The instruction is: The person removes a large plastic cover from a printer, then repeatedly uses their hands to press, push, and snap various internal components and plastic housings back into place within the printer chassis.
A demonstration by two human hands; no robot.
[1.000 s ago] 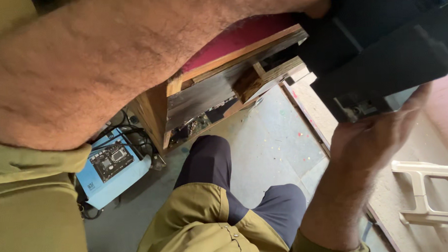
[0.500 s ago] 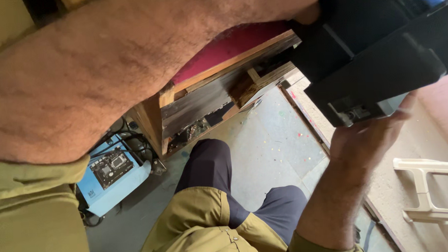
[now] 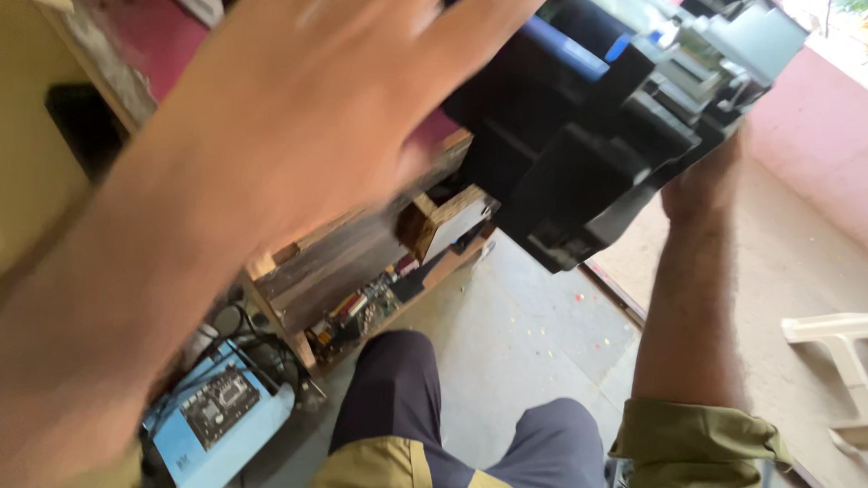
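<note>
Right hand (image 3: 706, 182) props a black machine (image 3: 612, 122); blurred left hand (image 3: 323, 94) spread open above a wooden bench (image 3: 357, 256)

Single head-worn view, looking steeply down past the person's lap to the floor (image 3: 515, 347), left hand (image 3: 324, 113) blurred very close to the lens, workbench (image 3: 358, 266) and black device (image 3: 604, 142) near

Two hands are in view: the left hand (image 3: 314, 113), blurred and spread, and the right hand (image 3: 703, 182) under one black machine (image 3: 604, 142). There is one wooden bench (image 3: 358, 266), one loose wooden block (image 3: 448, 224), one blue box with a circuit board (image 3: 219, 425), and one white plastic chair (image 3: 857, 374).
</note>
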